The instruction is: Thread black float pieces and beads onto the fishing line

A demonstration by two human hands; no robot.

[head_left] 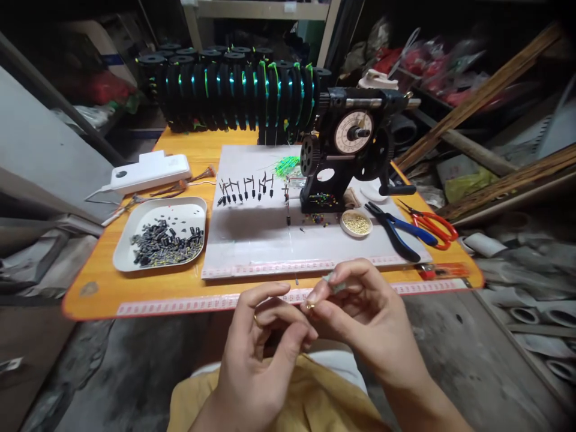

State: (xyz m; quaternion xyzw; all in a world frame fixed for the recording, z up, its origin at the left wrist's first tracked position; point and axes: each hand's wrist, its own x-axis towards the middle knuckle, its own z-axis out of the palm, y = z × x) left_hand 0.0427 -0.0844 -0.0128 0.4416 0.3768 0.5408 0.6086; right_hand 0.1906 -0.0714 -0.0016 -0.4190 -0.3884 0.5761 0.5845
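Observation:
My right hand (371, 315) is raised over my lap, just in front of the table edge. Between its thumb and index finger it pinches a tiny gold-coloured metal piece (310, 306). A pale greenish wrap (335, 282) shows at one of its fingers. Close beside it, my left hand (265, 345) has its fingers curled and thumb drawn in near the fingertips. Whatever lies in that pinch is hidden or too fine to name. Beyond the hands, a thin line with a small dark weight (296, 279) hangs over the front edge of a white board (252, 246).
Spools of line (234, 96) and a black hand-crank winder (333, 150) stand at the back. Around the board are a tray of dark small parts (119, 258), a dish of gold bits (357, 235), pliers (396, 231), red-handled scissors (438, 231) and a white power strip (150, 172).

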